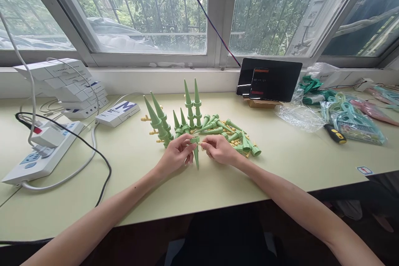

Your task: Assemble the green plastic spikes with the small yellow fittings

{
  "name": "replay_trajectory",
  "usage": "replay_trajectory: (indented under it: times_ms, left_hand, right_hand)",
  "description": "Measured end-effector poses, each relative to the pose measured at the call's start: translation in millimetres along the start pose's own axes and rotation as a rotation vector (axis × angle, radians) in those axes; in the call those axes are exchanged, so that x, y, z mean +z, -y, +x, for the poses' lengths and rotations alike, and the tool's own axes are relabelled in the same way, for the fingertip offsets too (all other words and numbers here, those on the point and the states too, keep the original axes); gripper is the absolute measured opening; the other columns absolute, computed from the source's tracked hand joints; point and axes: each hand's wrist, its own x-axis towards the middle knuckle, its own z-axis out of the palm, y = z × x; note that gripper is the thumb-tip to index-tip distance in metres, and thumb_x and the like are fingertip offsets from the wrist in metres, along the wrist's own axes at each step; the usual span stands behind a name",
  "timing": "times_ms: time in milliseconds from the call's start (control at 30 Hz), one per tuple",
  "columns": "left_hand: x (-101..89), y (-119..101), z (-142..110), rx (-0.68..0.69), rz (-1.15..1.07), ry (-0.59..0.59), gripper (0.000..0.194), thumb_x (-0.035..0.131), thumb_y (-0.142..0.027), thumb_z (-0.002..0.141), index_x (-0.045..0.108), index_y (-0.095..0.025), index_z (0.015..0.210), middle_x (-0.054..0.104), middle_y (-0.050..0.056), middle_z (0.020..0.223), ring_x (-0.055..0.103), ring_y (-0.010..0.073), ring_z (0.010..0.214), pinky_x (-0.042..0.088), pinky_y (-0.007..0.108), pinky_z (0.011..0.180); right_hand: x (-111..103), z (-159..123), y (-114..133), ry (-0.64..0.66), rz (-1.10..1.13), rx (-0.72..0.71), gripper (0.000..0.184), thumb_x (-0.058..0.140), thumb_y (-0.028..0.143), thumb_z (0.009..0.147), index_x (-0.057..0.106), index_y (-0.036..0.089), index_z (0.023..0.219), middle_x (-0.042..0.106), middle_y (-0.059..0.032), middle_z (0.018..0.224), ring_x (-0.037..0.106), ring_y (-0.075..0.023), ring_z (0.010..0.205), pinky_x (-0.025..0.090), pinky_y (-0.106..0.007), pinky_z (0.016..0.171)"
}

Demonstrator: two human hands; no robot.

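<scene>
My left hand (177,150) grips a green plant watering spike (196,158) by its wide cap, the tip pointing down toward the table. Just to the right, the fingers of my right hand (220,149) are pinched at a small yellow valve (201,144) beside the cap; whether it is fitted into the spike I cannot tell. Behind my left hand, several green spikes are stacked upright, with a tall stack (156,118) at the left showing yellow valves on its side. A loose pile of green spikes (243,137) and yellow pieces lies beyond my right hand.
A white power strip (46,158) with cables and a stack of white boxes (71,87) occupy the left. At the back, a phone (259,84) leans on a dark tablet (286,79). Plastic-bagged items (358,122) and a black-yellow handle (335,134) lie at right.
</scene>
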Motion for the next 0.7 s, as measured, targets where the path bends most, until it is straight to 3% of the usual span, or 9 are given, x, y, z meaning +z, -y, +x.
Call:
replay_trajectory:
  times_ms: [333, 567, 700]
  left_hand:
    - [-5.6, -0.5, 3.0, -0.082, -0.102, 0.096, 0.026, 0.062, -0.043, 0.09, 0.055, -0.018, 0.092, 0.062, -0.003, 0.057, 0.056, 0.0109, 0.043, 0.046, 0.021, 0.043]
    - [-1.0, -2.0, -0.5, 0.011, -0.009, 0.015, 0.024, 0.064, -0.041, 0.089, 0.058, -0.019, 0.092, 0.06, -0.004, 0.056, 0.057, 0.0109, 0.043, 0.046, 0.022, 0.043]
    - [-2.6, -2.9, -1.1, -0.013, -0.046, 0.048, 0.024, 0.063, -0.041, 0.09, 0.058, -0.017, 0.092, 0.061, -0.003, 0.057, 0.057, 0.0111, 0.043, 0.046, 0.022, 0.044]
  right_hand:
    - [1.3, 0.8, -0.9, -0.082, -0.16, -0.124, 0.028, 0.052, 0.03, 0.093, 0.052, 0.018, 0.068, 0.047, 0.0027, 0.059, 0.037, -0.0105, 0.055, 0.032, -0.025, 0.054]
    - [-0.2, 0.2, 1.3, 0.015, 0.017, 0.008, 0.028, 0.051, 0.036, 0.093, 0.053, 0.018, 0.071, 0.046, 0.0043, 0.05, 0.041, -0.0105, 0.046, 0.035, -0.024, 0.05]
    - [0.0, -0.6, 2.5, 0.025, 0.026, 0.004, 0.027, 0.05, 0.033, 0.093, 0.052, 0.018, 0.071, 0.046, 0.0046, 0.049, 0.041, -0.0102, 0.046, 0.035, -0.024, 0.05]
